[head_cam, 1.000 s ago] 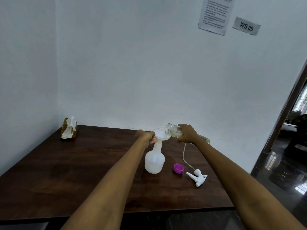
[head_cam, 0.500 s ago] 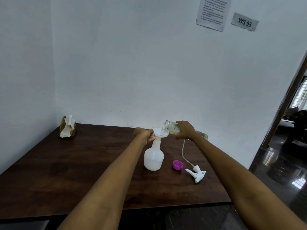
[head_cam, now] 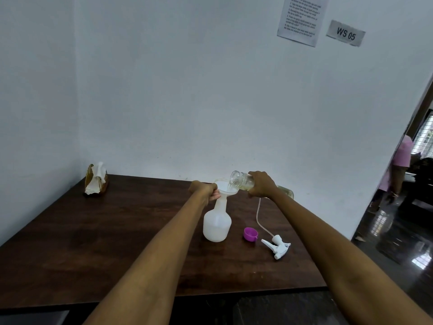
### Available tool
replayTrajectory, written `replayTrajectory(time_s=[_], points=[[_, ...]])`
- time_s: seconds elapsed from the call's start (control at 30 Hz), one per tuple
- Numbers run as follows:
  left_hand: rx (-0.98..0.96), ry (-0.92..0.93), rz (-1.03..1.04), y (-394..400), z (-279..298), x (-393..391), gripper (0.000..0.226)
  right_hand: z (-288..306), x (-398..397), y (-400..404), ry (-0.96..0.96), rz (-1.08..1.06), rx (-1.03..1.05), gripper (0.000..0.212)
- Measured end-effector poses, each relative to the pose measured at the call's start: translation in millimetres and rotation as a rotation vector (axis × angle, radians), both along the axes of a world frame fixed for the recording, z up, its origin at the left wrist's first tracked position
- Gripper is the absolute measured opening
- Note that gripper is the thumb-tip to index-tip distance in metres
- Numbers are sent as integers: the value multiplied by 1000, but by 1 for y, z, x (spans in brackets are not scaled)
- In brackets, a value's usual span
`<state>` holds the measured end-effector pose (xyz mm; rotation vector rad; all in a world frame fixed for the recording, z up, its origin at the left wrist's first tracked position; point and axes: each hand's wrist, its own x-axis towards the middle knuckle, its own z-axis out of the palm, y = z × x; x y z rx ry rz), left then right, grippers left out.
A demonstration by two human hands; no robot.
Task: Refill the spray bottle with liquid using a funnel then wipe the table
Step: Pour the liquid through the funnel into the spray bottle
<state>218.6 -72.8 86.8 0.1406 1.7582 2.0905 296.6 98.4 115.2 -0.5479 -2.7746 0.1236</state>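
1. The spray bottle (head_cam: 217, 225), white and translucent, stands upright on the dark wooden worktop (head_cam: 98, 242), near its middle and toward the far side.
2. A white funnel (head_cam: 225, 186) sits in the bottle's neck, its bowl level with both hands.
3. The left hand (head_cam: 204, 190) is curled around the funnel's near-left rim; this grip is clamped on the funnel, just above the bottle's neck.
4. The right hand (head_cam: 262, 184) is wrapped around a clear refill bottle (head_cam: 242, 181) that lies nearly horizontal, its open mouth over the funnel's bowl. Yellowish liquid shows inside it along its lower side. This grip is clamped on the refill bottle's body, to the right of the funnel.
5. A purple cap (head_cam: 250, 234) lies on the worktop just right of the spray bottle's base.
6. The white spray head (head_cam: 278, 247) lies on its side beyond the cap, its thin tube curving away toward the right hand.
7. A tissue holder (head_cam: 96, 181) stands at the worktop's far left corner, well apart from the rest.
8. On the wall hang a printed sheet (head_cam: 301, 19) and a label (head_cam: 345, 34) reading "WS 05".
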Motion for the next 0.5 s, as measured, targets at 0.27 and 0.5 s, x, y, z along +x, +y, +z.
replayTrajectory(time_s=[0.27,0.5], points=[[4,-9,-8,1,1,-1,20,0,0,0,-2,7,23,35],[-18,8,-4,3,-1,-2,23,0,-2,-1,7,10,16,35]])
